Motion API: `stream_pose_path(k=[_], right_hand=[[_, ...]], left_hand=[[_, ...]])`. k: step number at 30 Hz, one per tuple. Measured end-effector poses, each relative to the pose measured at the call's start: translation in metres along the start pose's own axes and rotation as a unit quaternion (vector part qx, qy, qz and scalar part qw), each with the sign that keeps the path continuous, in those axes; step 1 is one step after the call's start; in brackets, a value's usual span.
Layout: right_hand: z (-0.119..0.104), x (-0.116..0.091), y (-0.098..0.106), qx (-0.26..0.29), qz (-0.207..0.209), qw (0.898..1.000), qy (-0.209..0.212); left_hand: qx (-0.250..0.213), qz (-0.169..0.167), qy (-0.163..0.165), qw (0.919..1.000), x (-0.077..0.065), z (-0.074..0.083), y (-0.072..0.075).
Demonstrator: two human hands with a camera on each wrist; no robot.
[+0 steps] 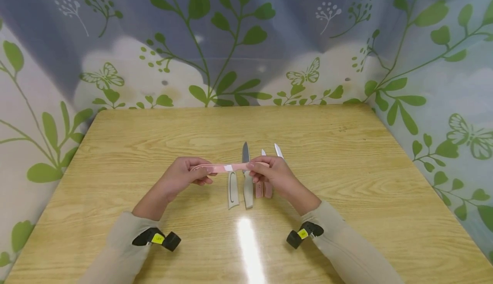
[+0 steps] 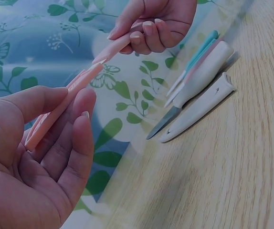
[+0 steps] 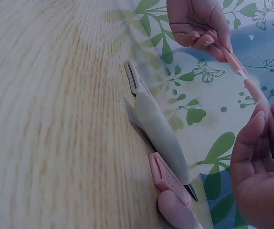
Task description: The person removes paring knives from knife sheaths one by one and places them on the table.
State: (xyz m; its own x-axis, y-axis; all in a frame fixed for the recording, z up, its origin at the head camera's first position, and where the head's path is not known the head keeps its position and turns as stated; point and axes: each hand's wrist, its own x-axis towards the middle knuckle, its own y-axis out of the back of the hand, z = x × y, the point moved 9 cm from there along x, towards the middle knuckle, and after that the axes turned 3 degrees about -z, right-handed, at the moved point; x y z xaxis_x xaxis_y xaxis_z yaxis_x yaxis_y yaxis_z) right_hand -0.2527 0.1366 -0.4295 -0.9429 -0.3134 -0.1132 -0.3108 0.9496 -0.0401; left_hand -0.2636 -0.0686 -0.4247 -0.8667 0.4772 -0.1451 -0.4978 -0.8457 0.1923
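In the head view, my left hand (image 1: 186,174) pinches a pink blade sheath (image 1: 215,169). My right hand (image 1: 275,172) grips the pink handle of a knife (image 1: 240,166). A short white stretch of blade shows between handle and sheath; the rest appears to be inside the sheath. Both are held level above the table. Below them lie a cream sheath (image 1: 233,192), a cream-handled knife (image 1: 248,192), a second pink sheath (image 1: 259,190) and a second pink-handled knife (image 1: 268,190). A teal-handled knife (image 2: 204,47) lies beyond these in the left wrist view.
The wooden table (image 1: 115,147) stands against a curtain (image 1: 269,61) with green leaf prints at the back and sides. The loose knives have bare blades, which point to the table's far side. A bright glare strip crosses the near table.
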Motion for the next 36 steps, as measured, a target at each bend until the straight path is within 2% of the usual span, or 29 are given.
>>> stream_pose_path(k=[11, 19, 28, 36], right_hand=[[-0.0017, -0.0005, 0.0004, 0.002, -0.002, 1.0, 0.009], [0.0009, -0.0008, 0.004, 0.0, 0.005, 1.0, -0.001], [-0.0008, -0.0009, 0.0046, -0.003, -0.005, 1.0, 0.013], [0.0001, -0.0012, 0.0078, -0.012, 0.008, 1.0, 0.001]], left_hand=[[0.002, 0.006, 0.006, 1.0, -0.0011, -0.0018, 0.0035], [0.005, 0.004, 0.004, 1.0, -0.0007, -0.0027, 0.0039], [0.012, 0.006, 0.001, 0.9999, -0.0016, -0.0027, 0.0047], [0.016, 0.008, -0.003, 0.9998, -0.0041, -0.0018, 0.0068]])
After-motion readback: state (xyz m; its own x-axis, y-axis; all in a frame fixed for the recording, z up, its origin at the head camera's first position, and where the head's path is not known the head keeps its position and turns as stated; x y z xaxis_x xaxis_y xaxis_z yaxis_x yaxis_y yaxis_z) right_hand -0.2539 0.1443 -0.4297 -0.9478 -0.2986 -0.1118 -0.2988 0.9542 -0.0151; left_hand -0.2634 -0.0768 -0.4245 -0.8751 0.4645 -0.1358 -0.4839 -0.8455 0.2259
